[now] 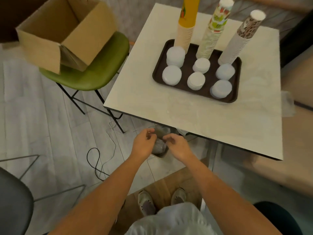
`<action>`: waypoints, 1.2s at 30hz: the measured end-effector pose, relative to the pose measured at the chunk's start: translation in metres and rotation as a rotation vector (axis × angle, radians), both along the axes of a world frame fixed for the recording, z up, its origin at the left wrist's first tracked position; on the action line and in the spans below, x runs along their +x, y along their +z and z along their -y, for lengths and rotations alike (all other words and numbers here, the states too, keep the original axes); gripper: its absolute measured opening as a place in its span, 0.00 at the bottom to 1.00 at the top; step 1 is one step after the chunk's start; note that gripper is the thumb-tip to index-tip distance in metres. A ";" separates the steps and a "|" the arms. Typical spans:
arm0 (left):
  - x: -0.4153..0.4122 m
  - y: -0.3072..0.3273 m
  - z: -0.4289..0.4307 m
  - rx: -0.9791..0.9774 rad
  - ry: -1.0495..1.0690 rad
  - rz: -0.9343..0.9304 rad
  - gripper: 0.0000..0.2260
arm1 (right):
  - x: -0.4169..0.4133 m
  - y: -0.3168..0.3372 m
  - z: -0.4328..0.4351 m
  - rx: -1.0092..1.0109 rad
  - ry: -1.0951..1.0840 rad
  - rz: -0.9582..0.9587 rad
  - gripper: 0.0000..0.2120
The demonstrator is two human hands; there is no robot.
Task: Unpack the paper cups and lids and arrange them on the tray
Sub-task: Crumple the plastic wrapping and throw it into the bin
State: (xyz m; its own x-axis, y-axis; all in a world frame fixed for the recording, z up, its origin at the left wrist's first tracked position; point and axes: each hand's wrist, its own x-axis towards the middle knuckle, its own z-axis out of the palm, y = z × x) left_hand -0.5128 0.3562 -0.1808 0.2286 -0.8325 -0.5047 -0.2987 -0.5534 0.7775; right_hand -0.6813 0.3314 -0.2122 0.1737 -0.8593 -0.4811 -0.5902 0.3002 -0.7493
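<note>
A dark brown tray (157, 77) sits on the white table (169, 112). At its back stand three tall stacks of paper cups: a yellow-topped stack (185, 28), a floral stack (211, 34) and a brown-patterned stack (240, 39). Several low piles of white lids (196, 80) lie in two rows in front of them. My left hand (144, 143) and my right hand (177, 145) hover close together below the table's near edge, over a small bin (159, 154) with crumpled clear plastic inside. The fingers of both hands are loosely curled, and I see nothing plainly held in them.
An open cardboard box (62, 31) sits on a green chair (94, 73) left of the table. A black cable (94, 160) loops on the pale floor. A dark chair (13, 200) is at the lower left. My shoes (147, 202) show below.
</note>
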 end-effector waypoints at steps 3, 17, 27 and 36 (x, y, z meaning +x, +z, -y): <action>-0.012 0.023 0.011 -0.024 -0.055 0.031 0.10 | -0.023 0.034 0.003 -0.025 -0.055 0.100 0.12; -0.153 0.054 0.116 -0.152 -0.337 0.291 0.19 | -0.235 0.092 0.087 -0.297 -0.537 0.051 0.17; -0.204 0.037 0.169 -0.055 -0.719 0.810 0.30 | -0.314 0.068 0.161 -0.362 -0.083 -0.397 0.23; -0.207 0.030 0.180 -0.124 -0.831 1.044 0.17 | -0.305 0.042 0.180 -0.267 0.247 -0.696 0.29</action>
